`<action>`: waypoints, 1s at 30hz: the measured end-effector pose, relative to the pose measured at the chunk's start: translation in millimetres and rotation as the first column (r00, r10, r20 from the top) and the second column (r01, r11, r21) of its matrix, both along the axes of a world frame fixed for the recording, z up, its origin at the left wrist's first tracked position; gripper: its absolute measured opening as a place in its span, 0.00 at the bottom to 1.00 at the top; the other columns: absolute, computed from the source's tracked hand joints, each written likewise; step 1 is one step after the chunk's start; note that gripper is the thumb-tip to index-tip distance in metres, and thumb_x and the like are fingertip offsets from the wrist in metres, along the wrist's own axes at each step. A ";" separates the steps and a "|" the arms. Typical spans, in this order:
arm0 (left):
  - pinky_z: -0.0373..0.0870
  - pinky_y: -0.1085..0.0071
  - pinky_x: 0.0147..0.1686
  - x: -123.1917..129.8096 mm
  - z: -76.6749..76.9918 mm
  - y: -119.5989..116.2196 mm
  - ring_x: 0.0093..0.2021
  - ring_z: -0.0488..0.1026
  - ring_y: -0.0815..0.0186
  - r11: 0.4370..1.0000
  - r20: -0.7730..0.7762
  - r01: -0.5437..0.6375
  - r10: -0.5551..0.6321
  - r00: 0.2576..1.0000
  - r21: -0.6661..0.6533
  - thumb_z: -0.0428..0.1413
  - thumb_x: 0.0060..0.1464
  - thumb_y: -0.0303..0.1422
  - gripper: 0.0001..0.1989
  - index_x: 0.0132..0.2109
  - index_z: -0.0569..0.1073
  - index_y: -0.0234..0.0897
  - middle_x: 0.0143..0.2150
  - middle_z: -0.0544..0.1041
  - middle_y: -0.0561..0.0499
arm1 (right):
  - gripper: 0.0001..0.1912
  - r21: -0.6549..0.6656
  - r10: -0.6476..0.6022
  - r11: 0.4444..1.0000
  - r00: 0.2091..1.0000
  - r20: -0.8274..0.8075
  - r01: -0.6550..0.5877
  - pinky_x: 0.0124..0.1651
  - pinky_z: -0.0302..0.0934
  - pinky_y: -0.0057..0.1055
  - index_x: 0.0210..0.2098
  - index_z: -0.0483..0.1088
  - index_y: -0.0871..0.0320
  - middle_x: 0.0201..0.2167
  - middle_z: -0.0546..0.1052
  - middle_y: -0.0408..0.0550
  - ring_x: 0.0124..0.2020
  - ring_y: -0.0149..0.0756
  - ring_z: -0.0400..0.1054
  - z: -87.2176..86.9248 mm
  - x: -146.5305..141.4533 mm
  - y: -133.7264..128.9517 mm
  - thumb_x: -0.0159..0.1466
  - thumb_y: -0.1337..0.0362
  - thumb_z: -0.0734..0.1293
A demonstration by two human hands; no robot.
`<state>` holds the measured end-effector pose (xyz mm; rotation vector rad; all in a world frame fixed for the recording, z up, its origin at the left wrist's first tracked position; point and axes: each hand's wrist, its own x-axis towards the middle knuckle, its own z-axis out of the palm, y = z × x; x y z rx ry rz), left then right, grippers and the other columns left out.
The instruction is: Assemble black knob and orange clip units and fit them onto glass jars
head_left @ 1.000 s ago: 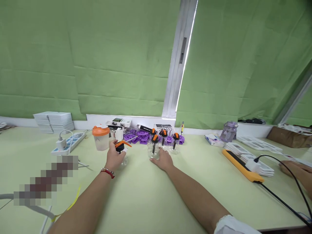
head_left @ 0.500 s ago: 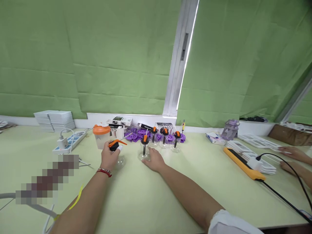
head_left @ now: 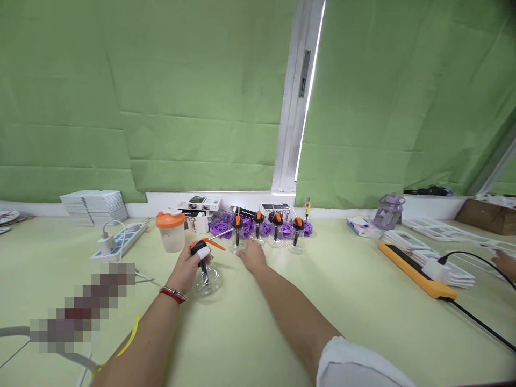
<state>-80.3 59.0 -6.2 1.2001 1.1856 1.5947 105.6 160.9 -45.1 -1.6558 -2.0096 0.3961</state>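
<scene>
One left hand [head_left: 186,270] grips a clear, wide-based, black-and-orange-topped bottle [head_left: 205,274] at seven o'clock; at its two o'clock, the half-spread right hand [head_left: 253,258] is beside four similar bottles [head_left: 276,231], contact unclear.

Pushed front bottle [head_left: 237,235] back with right hand [head_left: 255,258], from ahead of three other bottles [head_left: 276,231] to left end of their row | shifted near bottle [head_left: 213,279] in left hand [head_left: 184,270] rightward, exposing dark stem [head_left: 205,275] | at right edge, down from two co-worker's hands to one co-worker's hand [head_left: 505,264]
</scene>
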 end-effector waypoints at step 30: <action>0.68 0.67 0.22 75.0 -8.3 -25.3 0.19 0.69 0.66 0.792 0.253 0.404 -0.320 0.913 -0.457 0.56 0.48 0.42 0.13 0.33 0.63 0.39 0.20 0.68 0.55 | 0.06 -0.321 -0.104 0.885 0.529 -0.842 -0.337 0.19 0.52 0.22 0.27 0.66 0.61 0.17 0.68 0.40 0.17 0.24 0.57 -0.2 87.4 -68.8 0.56 0.65 0.68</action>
